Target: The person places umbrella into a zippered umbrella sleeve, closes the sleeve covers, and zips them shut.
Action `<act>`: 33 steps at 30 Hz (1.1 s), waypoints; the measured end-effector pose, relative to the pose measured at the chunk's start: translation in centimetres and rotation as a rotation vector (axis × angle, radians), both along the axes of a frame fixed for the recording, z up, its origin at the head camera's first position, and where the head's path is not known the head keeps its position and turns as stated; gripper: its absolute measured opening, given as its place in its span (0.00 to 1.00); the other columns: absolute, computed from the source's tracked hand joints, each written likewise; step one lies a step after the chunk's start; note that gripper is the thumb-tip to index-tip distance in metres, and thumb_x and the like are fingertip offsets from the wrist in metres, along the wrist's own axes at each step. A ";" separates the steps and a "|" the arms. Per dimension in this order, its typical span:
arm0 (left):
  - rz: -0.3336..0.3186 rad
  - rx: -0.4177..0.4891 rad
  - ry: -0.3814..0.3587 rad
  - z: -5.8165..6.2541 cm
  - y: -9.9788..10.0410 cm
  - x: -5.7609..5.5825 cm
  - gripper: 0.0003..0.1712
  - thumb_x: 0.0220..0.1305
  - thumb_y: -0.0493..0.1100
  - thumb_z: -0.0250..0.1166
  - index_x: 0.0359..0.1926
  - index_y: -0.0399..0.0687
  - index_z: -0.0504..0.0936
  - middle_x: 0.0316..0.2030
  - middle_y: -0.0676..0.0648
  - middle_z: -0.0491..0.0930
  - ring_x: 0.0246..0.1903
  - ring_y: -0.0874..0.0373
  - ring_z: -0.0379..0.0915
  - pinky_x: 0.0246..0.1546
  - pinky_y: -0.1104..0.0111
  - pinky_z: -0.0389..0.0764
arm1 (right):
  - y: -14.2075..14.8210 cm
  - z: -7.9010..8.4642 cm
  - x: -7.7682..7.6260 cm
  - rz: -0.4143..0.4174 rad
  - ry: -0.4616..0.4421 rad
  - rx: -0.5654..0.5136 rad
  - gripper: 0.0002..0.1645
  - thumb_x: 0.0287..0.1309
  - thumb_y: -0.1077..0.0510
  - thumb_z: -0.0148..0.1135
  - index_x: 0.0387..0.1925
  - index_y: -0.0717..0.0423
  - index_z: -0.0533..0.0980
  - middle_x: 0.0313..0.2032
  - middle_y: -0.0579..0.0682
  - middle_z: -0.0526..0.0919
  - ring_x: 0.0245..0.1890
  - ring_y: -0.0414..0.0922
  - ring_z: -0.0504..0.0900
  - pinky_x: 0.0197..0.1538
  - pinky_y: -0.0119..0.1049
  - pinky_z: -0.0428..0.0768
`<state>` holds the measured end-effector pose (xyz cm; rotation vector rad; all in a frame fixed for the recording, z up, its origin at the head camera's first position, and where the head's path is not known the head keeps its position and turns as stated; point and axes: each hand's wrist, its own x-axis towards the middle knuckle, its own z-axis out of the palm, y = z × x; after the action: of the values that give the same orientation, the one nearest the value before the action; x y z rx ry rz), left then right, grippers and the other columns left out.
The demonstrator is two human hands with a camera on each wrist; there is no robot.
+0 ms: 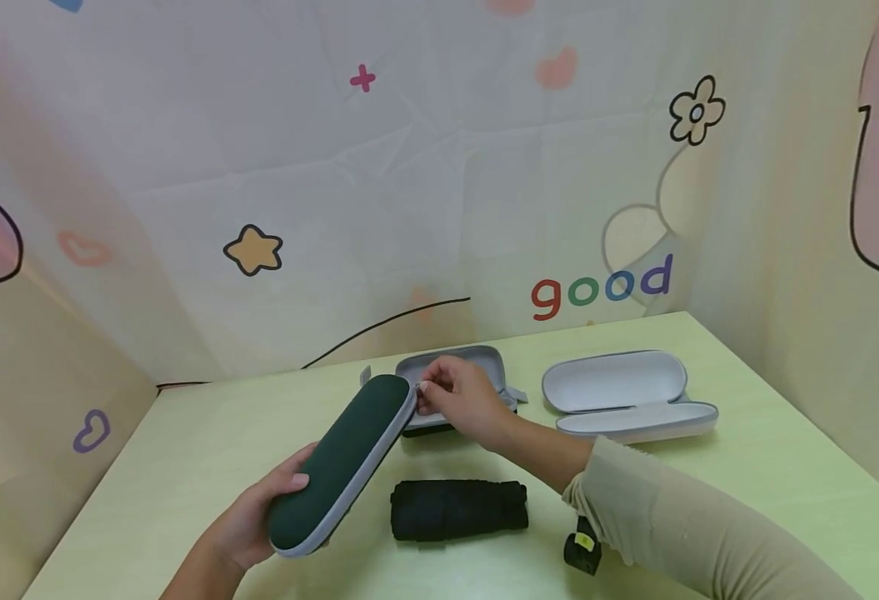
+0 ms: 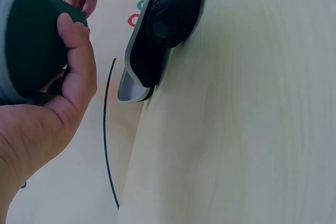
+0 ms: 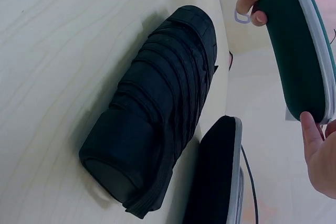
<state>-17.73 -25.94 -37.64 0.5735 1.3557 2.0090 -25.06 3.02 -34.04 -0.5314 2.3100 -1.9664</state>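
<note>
A long dark green glasses case [image 1: 342,458] with a pale grey zip band is held tilted above the table, its far end raised. My left hand [image 1: 252,517] grips its near end, the thumb lying over the green top. At the far end, my right hand [image 1: 469,400] pinches the zip's pull between thumb and fingertips; the pull itself is mostly hidden by the fingers. The zip band looks closed along the visible side. In the right wrist view, both hands are at the green case [image 3: 294,51], one at each end.
Behind the right hand an open case [image 1: 487,360] with grey lining stands on the table. An open white glasses case [image 1: 619,383] is to its right. In front lies a folded black umbrella [image 1: 457,510]. A small black object with a yellow label [image 1: 583,552] sits near the right sleeve.
</note>
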 end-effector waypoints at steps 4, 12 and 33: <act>0.096 -0.087 0.033 0.0 -0.4 -0.2 0.23 0.72 0.41 0.47 0.65 0.60 0.67 0.55 0.42 0.68 0.50 0.48 0.74 0.47 0.53 0.80 | 0.1 0.1 0.1 -0.047 -0.011 0.005 0.03 0.64 0.69 0.57 0.39 0.65 0.74 0.34 0.56 0.82 0.32 0.45 0.84 0.43 0.37 0.83; 0.337 -0.193 0.060 0.4 -0.7 -0.2 0.18 0.69 0.41 0.58 0.58 0.58 0.72 0.54 0.44 0.70 0.49 0.44 0.75 0.50 0.55 0.79 | 0.9 -0.1 0.3 -0.079 -0.067 -0.003 0.04 0.63 0.69 0.59 0.40 0.64 0.74 0.34 0.56 0.82 0.34 0.47 0.85 0.45 0.40 0.83; 0.694 -0.184 0.182 1.3 -1.7 0.2 0.18 0.65 0.31 0.59 0.48 0.56 0.87 0.47 0.49 0.81 0.41 0.52 0.80 0.41 0.61 0.83 | 2.4 -0.1 0.2 0.078 0.135 0.109 0.03 0.62 0.66 0.62 0.37 0.63 0.78 0.31 0.52 0.83 0.32 0.46 0.83 0.40 0.39 0.84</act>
<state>-17.50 -27.60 -36.34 0.2103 2.0319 2.3530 -24.85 5.45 -34.14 -0.7546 2.4172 -1.8103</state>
